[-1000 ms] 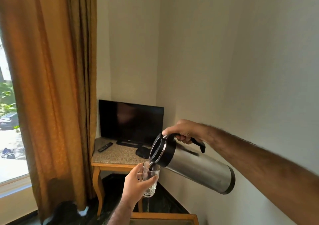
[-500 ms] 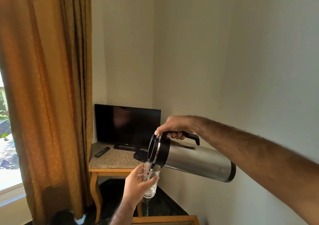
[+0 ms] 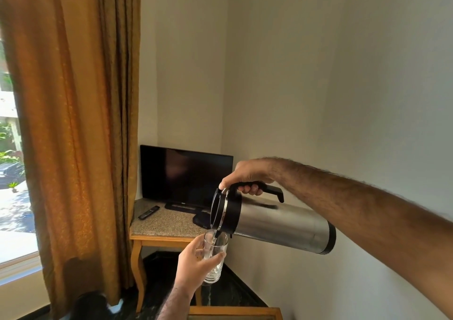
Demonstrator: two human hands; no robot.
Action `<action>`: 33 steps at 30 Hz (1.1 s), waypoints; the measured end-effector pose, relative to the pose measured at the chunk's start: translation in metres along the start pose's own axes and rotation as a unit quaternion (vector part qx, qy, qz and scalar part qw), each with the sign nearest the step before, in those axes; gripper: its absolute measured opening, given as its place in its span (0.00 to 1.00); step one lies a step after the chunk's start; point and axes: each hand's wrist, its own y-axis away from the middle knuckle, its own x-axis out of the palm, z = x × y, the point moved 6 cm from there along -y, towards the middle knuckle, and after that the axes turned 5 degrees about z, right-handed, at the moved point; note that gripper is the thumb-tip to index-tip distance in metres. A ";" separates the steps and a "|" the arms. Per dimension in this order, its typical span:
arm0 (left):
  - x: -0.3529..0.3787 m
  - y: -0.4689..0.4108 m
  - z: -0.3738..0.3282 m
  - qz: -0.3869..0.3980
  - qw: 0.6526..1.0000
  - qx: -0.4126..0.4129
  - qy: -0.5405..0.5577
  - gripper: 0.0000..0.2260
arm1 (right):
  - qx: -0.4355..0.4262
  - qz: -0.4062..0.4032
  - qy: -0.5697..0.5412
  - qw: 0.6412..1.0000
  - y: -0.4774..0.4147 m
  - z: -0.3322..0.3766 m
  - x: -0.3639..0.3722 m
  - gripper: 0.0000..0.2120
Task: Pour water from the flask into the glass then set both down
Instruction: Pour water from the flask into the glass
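A steel flask (image 3: 279,226) with a black collar and handle lies almost level in the air, mouth to the left. My right hand (image 3: 247,177) grips its handle from above. Just under the mouth is a clear glass (image 3: 215,258), held upright in my left hand (image 3: 193,265). A thin stream of water runs from the flask's lip into the glass, which holds some water at the bottom.
A corner table (image 3: 159,224) with a stone top carries a black television (image 3: 186,175) and a remote (image 3: 148,212). An orange curtain (image 3: 73,123) hangs at the left beside a window. A wooden edge (image 3: 235,311) shows at the bottom. The wall stands close on the right.
The flask has tipped flatter, its base rising toward level, and water now runs into the glass. Both hands hold nearly the same place.
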 end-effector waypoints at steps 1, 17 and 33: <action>-0.001 0.000 0.000 -0.001 1.000 -0.001 0.001 0.20 | 0.000 0.000 0.003 1.000 -0.001 0.001 0.000 0.21; 0.003 0.000 0.013 -0.022 1.000 -0.010 -0.012 0.21 | 0.009 0.018 0.006 1.000 -0.012 -0.002 -0.004 0.20; 0.009 -0.002 0.009 -0.031 0.999 -0.014 -0.004 0.21 | 0.009 0.026 0.022 0.999 -0.017 -0.008 -0.007 0.20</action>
